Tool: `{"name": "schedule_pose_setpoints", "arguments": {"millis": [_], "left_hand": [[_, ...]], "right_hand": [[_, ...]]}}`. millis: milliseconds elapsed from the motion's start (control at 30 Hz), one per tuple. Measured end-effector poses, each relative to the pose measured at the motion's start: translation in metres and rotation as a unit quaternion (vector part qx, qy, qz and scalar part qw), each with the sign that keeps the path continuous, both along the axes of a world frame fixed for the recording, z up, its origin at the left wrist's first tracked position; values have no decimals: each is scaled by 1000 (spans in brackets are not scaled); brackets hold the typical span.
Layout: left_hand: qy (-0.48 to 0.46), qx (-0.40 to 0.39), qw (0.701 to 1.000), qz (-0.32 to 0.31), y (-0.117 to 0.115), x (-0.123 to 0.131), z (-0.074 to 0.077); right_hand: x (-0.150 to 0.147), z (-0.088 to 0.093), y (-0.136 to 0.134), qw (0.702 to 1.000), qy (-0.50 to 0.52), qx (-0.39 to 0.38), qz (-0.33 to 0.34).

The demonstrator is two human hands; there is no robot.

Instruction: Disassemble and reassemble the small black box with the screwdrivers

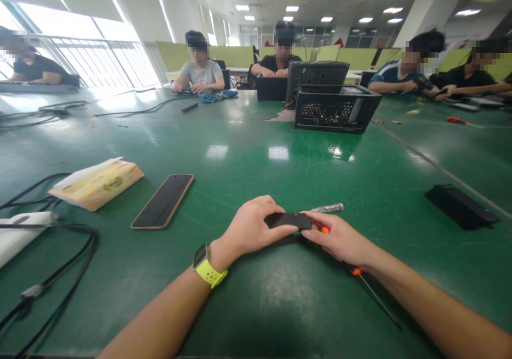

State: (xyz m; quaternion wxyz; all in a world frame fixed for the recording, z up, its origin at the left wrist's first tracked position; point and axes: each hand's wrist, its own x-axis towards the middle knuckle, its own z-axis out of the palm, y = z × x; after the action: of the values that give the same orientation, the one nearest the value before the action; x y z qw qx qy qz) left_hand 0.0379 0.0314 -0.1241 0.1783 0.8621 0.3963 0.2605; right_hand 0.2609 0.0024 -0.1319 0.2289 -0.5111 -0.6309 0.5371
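Observation:
Both hands grip a small flat black rectangular device (288, 220) just above the green table (256, 316). My left hand (254, 223) closes around its left end, thumb along the near edge. At the right end, the thumb and fingers of my right hand (340, 239) pinch it. A screwdriver (378, 297) with an orange and black handle lies under my right hand, its shaft pointing toward the near right; the palm hides much of the handle. Just beyond the right fingers rests a clear-handled tool (330, 208), partly covered.
Left of my hands lie a phone (163, 201), a yellow tissue pack (100, 183), a white power strip (24, 233) and black cables (76, 273). A black box-shaped part (460, 205) sits at right. Farther back stand open computer cases (336, 108). Several people sit around the table.

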Motion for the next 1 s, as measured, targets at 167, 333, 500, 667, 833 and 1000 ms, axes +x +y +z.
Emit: {"name": "schedule_pose_setpoints", "arguments": {"millis": [167, 333, 500, 667, 833, 1000], "left_hand": [[-6, -8, 997, -80, 9, -10, 7], [-9, -32, 993, -115, 15, -16, 10], [-59, -39, 991, -117, 23, -18, 7], [-103, -29, 992, 65, 29, -19, 0], [-62, -78, 994, 37, 19, -10, 6], [-28, -68, 997, 9, 6, 8, 16]], "right_hand": [[5, 4, 0, 999, 3, 15, 45], [6, 6, 0, 998, -3, 28, 63], [8, 4, 3, 994, -13, 78, 76], [11, 2, 5, 992, -26, 90, 82], [8, 2, 4, 990, -10, 107, 96], [9, -4, 5, 988, -12, 126, 86]]}}
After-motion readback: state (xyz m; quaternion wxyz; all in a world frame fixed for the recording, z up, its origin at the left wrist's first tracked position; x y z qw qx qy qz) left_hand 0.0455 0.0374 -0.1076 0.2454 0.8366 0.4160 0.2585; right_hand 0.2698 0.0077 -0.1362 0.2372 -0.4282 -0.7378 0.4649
